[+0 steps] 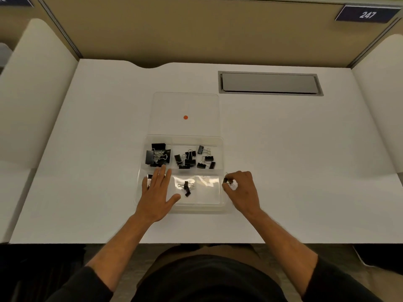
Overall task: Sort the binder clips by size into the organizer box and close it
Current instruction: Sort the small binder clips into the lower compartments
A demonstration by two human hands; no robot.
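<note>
A clear organizer box [220, 142] lies open on the white desk, its lid [170, 110] flat behind it with an orange dot on it. Large black binder clips [157, 157] fill the far left compartment. Medium clips [185, 160] sit in the far middle one, smaller clips [206, 160] in the far right one. Two small clips [186, 188] lie in the near middle compartment. My left hand [157, 194] rests flat, fingers spread, over the near left compartment, partly covering a clip [149, 178]. My right hand [242, 189] pinches a small black clip [226, 181] at the box's right edge.
A grey recessed cable hatch [269, 83] sits in the desk at the back right. Tan partition walls enclose the desk on three sides. The near right compartment [208, 190] holds nothing that I can make out.
</note>
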